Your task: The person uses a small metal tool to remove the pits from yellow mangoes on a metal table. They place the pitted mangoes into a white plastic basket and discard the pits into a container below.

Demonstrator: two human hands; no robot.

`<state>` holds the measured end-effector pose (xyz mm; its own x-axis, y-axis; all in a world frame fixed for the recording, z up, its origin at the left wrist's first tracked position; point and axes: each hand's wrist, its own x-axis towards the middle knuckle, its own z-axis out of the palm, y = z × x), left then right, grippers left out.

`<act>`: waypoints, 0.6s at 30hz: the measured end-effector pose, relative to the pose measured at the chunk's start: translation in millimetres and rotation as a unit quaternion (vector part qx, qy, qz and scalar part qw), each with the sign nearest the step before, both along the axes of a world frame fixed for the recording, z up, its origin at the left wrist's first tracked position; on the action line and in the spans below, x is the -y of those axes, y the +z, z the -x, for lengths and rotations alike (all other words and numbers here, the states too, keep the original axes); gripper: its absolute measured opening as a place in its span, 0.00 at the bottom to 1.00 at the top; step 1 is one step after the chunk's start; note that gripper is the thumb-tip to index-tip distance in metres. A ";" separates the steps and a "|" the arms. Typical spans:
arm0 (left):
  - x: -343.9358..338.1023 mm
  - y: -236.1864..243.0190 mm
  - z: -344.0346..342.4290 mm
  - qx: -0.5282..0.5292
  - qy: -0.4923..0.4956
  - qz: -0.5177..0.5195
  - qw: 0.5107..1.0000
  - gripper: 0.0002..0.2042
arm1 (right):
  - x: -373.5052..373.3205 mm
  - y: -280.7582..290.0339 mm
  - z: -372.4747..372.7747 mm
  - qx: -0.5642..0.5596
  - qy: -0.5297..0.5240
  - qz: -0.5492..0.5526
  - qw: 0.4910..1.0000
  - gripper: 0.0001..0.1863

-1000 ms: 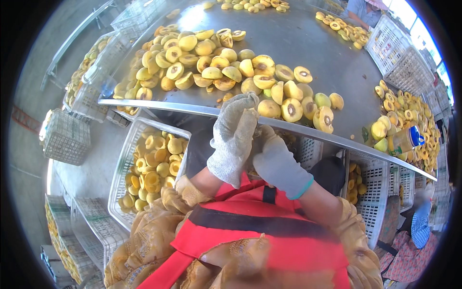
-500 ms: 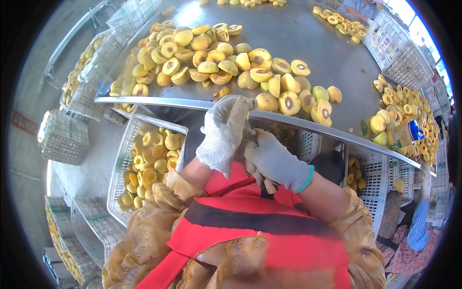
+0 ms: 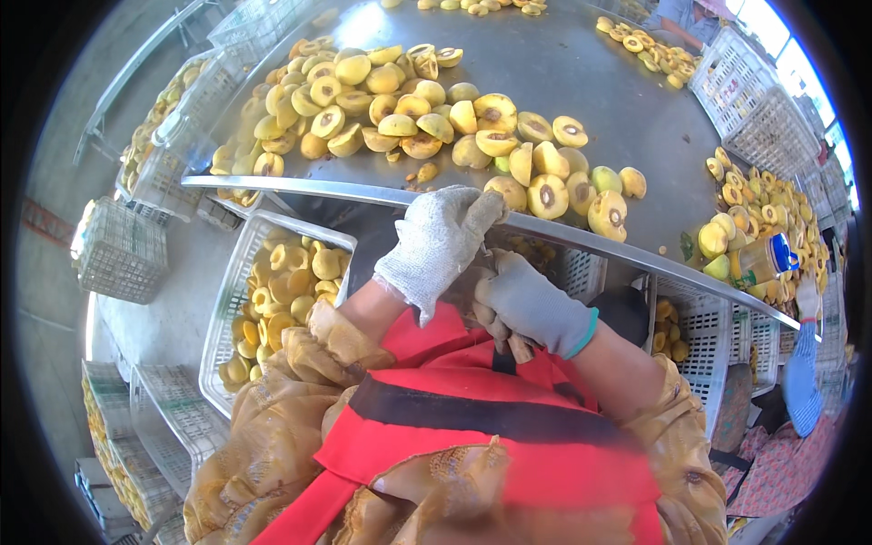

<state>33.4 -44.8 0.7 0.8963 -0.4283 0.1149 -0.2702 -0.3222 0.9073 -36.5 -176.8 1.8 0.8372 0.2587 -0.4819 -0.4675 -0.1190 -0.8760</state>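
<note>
My left hand, in a white knitted glove, is closed at the near edge of the metal table. Its fingers curl away from me, so what they hold, if anything, is hidden. Just right of it and lower, my right hand, gloved in grey with a green cuff, grips a tool whose wooden handle pokes out below the fist. The tool's working end cannot be seen. Beyond my hands, a heap of yellow peach halves, several with brown pits in them, lies on the steel table.
A white crate of pitted halves stands left of my lap. Under the table's metal rim are more crates. To the right lie another fruit pile and a clear jar with a blue lid, near a co-worker's blue sleeve.
My left hand has tilted and shifted slightly right, over the table rim. The right hand has moved a little to the right with the tool. The co-worker's sleeve at right has shifted.
</note>
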 end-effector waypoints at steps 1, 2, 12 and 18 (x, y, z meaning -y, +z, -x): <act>3.0 -3.7 0.4 0.052 0.021 0.011 0.998 0.17 | -0.6 -5.9 -1.0 0.016 -0.001 -0.026 1.000 0.15; 8.5 -7.3 2.2 0.104 0.041 0.023 0.994 0.17 | 1.6 -7.8 -0.7 0.025 0.005 -0.015 1.000 0.15; -0.8 -11.9 -9.0 -0.054 -0.146 -0.001 0.988 0.29 | 1.4 -12.7 10.0 0.073 0.031 0.094 0.992 0.09; -4.4 -23.6 -21.1 -0.274 -0.198 0.154 0.929 0.20 | 18.1 2.6 15.9 -0.119 0.030 -0.217 0.968 0.04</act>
<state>54.4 -40.4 -23.0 0.6359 -0.7591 -0.1393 0.2164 0.0021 0.9763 -52.4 -194.9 4.4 0.6927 0.5244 -0.4952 -0.6663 0.2025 -0.7177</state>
